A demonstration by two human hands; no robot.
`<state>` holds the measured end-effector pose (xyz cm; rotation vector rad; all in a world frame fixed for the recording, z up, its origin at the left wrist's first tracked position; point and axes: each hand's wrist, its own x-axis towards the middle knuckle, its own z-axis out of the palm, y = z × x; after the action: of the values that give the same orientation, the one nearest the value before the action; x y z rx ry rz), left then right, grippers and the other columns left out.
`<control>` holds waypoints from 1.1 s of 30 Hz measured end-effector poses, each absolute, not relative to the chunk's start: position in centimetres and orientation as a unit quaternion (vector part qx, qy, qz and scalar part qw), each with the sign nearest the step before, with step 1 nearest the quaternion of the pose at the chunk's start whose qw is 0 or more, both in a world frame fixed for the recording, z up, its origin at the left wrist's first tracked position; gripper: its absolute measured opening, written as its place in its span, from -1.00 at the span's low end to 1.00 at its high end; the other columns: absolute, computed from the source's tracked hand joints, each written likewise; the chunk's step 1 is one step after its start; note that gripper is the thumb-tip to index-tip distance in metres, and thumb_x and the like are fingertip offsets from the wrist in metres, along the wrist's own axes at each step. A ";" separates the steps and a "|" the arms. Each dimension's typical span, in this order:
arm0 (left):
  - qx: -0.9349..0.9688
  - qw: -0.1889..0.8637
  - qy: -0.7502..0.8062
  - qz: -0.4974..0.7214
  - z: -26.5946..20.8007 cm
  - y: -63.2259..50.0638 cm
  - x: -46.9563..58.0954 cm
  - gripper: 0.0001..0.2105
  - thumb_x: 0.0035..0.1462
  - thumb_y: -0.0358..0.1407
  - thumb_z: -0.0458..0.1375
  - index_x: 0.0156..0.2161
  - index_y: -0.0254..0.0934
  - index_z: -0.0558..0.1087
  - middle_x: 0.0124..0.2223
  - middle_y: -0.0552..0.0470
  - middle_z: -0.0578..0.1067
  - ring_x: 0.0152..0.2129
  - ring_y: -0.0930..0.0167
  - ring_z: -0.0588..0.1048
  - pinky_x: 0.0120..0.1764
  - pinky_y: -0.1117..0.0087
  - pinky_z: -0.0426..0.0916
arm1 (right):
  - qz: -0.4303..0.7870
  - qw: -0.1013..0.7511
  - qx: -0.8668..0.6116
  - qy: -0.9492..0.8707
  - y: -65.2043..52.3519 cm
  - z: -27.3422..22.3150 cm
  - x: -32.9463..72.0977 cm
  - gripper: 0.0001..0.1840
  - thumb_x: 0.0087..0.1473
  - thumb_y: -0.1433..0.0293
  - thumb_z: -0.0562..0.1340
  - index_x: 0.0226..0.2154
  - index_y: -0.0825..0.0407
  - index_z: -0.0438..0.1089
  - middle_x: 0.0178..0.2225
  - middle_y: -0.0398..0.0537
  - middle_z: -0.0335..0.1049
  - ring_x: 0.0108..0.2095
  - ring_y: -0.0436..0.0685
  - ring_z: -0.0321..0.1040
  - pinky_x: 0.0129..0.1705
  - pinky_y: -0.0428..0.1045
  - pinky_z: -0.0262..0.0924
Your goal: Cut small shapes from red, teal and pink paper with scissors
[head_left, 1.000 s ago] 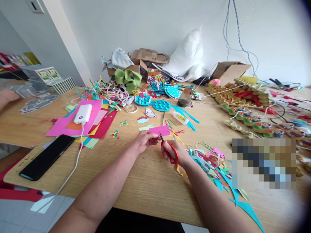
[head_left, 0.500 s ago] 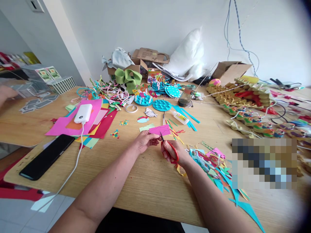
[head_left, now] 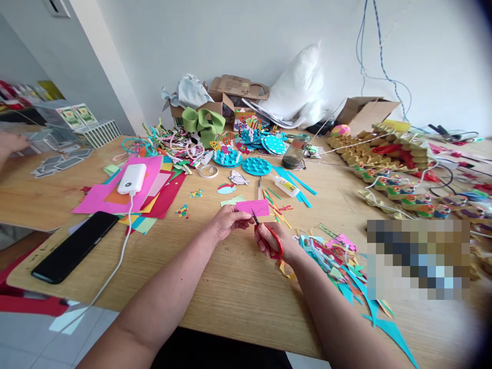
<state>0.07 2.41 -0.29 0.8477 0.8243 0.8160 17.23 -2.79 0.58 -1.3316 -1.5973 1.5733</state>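
Between the fingers and thumb of my left hand (head_left: 230, 221) is a small piece of pink paper (head_left: 258, 207) with a dark line drawn on it. My right hand (head_left: 271, 240) is closed round the red handles of a pair of scissors (head_left: 277, 241), whose dark blades meet the paper's lower edge near my left fingertips. Just beyond lie a pen-like tool (head_left: 259, 188), thin paper strips (head_left: 282, 215) and a pale green paper piece (head_left: 232, 200). A white paper fish (head_left: 239, 178) and a blue-and-red fish cutout (head_left: 226, 188) rest farther back.
Coloured paper sheets (head_left: 165, 197) lie left under a white power bank (head_left: 132, 179), with a black phone (head_left: 75, 247) nearer. A glue bottle (head_left: 286, 186) and glass jar (head_left: 295, 151) stand or lie behind. Paper scraps (head_left: 346, 269) spread right. A co-worker's hand (head_left: 13, 142) shows far left.
The scissors' blades have shifted very slightly at the pink paper's edge. Both hands stay in nearly the same place, and the things on the table have not moved.
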 end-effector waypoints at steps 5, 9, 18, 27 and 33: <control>0.370 0.763 0.362 0.388 -0.5 2.4 0.1 -0.74 -0.33 -0.32 0.38 -0.45 -0.41 0.51 -0.49 -0.03 0.54 -0.60 0.52 0.43 -0.43 0.47 0.30 | 0.582 0.270 -0.501 -0.581 -2.8 0.7 17.3 -0.32 -0.09 -0.24 0.10 -0.55 0.08 0.26 -0.71 -0.18 0.23 -0.75 -0.09 0.15 -0.75 -0.20 -0.04; 0.356 0.766 0.357 0.398 -0.5 2.4 0.3 -0.75 -0.33 -0.32 0.38 -0.46 -0.41 0.51 -0.49 -0.04 0.54 -0.58 0.52 0.45 -0.41 0.47 0.31 | 0.580 0.272 -0.502 -0.581 -2.9 0.7 17.3 -0.33 -0.07 -0.23 0.10 -0.54 0.08 0.26 -0.70 -0.18 0.24 -0.74 -0.09 0.15 -0.75 -0.20 -0.04; 0.380 0.734 0.381 0.414 -0.4 2.3 0.5 -0.73 -0.29 -0.25 0.39 -0.49 -0.41 0.49 -0.49 -0.04 0.53 -0.58 0.52 0.43 -0.40 0.47 0.30 | 0.573 0.269 -0.509 -0.583 -2.9 1.0 17.2 -0.34 -0.10 -0.23 0.12 -0.57 0.06 0.24 -0.73 -0.20 0.21 -0.76 -0.08 0.13 -0.76 -0.18 -0.03; 0.403 0.740 0.359 0.402 -0.1 2.1 0.6 -0.73 -0.27 -0.25 0.37 -0.46 -0.41 0.49 -0.47 -0.01 0.50 -0.56 0.52 0.43 -0.42 0.46 0.30 | 0.575 0.280 -0.508 -0.577 -2.8 1.1 17.1 -0.31 -0.12 -0.25 0.11 -0.57 0.08 0.25 -0.74 -0.19 0.21 -0.77 -0.09 0.13 -0.75 -0.18 -0.04; 0.400 0.738 0.359 0.409 -0.2 2.2 0.6 -0.73 -0.27 -0.26 0.37 -0.46 -0.41 0.47 -0.48 0.00 0.49 -0.57 0.51 0.44 -0.42 0.46 0.30 | 0.577 0.263 -0.520 -0.573 -2.9 1.3 17.1 -0.32 -0.12 -0.25 0.10 -0.57 0.07 0.24 -0.74 -0.21 0.21 -0.77 -0.09 0.12 -0.76 -0.19 -0.03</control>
<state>0.56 2.15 -0.23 0.8780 0.7883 0.8975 17.07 -2.92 1.33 -1.4061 -1.5492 1.5608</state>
